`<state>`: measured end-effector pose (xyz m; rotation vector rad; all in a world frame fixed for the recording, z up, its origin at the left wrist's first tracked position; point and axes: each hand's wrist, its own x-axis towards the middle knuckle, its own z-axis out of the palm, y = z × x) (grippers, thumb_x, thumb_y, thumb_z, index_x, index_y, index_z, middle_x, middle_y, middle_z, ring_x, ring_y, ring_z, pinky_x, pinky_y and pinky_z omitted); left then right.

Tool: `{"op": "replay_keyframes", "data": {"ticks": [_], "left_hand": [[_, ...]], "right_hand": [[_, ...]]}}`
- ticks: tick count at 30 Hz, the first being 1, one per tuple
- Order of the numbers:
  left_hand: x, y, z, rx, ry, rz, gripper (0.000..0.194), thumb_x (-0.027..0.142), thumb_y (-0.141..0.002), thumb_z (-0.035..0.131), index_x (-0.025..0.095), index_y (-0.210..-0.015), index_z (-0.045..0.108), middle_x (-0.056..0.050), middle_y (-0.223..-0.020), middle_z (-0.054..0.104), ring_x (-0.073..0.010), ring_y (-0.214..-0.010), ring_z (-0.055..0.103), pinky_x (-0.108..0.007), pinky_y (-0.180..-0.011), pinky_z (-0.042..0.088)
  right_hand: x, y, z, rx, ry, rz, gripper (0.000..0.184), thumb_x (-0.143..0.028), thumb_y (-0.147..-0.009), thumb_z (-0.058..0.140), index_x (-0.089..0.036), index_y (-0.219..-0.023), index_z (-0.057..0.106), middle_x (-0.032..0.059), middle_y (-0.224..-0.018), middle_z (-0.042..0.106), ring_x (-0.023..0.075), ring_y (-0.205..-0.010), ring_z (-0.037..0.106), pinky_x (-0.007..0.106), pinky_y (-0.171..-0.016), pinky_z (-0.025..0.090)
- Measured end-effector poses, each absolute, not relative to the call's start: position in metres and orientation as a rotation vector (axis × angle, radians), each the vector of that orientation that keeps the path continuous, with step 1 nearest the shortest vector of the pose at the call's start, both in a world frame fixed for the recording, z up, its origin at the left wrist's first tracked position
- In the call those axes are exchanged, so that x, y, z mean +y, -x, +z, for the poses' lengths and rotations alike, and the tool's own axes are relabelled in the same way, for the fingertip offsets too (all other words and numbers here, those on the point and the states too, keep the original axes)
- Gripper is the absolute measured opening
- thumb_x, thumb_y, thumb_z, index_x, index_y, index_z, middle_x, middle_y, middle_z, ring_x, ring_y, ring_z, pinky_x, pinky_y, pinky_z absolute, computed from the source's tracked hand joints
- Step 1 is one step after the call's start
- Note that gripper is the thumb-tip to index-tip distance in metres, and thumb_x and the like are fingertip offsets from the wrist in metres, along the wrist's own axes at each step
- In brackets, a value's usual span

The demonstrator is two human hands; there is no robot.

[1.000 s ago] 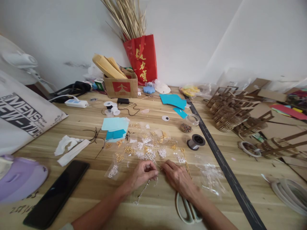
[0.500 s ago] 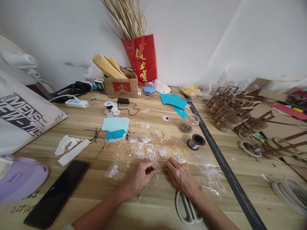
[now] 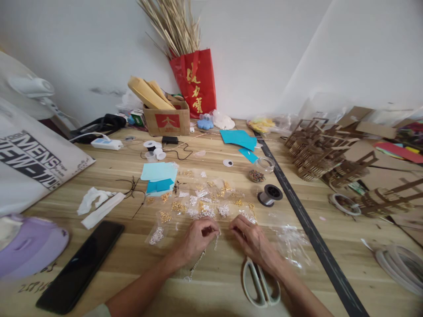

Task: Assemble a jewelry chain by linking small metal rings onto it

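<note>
Chain (image 3: 197,264) pinched in the left hand (image 3: 196,240) slants back leftward, the right hand (image 3: 253,243) near but apart, grip unclear

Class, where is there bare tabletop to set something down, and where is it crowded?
Bare wood shows between the phone and the left forearm, and between the right forearm and the black strip, nearer than the clear bags. Packets of gold and silver pieces crowd the middle.

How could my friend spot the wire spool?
Find the long black strip on the wooden table. Just left of it, beyond the right hand, sits the spool. It's grey with a black top, unlike the see-through ring behind it.
</note>
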<state>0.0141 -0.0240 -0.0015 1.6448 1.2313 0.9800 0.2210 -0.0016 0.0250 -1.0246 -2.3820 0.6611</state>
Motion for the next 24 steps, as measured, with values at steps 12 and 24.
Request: {"op": "replay_keyframes", "data": {"ticks": [12,24], "left_hand": [[-0.0175,-0.0180,-0.0055,1.156,-1.475,0.912,0.009,0.018,-0.076,0.063,0.015,-0.073,0.072,-0.008,-0.087,0.076,-0.0204,-0.080,0.068,-0.030,-0.074,0.051],[-0.0206,-0.0217,-0.0035,1.197,-1.682,0.889,0.014,0.012,-0.078,0.061,0.018,-0.077,0.073,-0.006,-0.091,0.076,-0.0196,-0.082,0.068,-0.029,-0.074,0.050]], "right_hand": [[-0.0019,-0.2155,0.0288,-2.338,1.014,0.715,0.017,-0.017,-0.096,0.043,-0.019,-0.086,0.056,0.0032,-0.082,0.058,0.0138,-0.068,0.057,0.023,-0.061,0.044],[-0.0018,-0.2142,0.0268,-2.231,0.967,0.830,0.013,-0.021,-0.095,0.048,-0.019,-0.084,0.056,0.0016,-0.076,0.059,0.0140,-0.065,0.056,0.023,-0.058,0.042]]}}
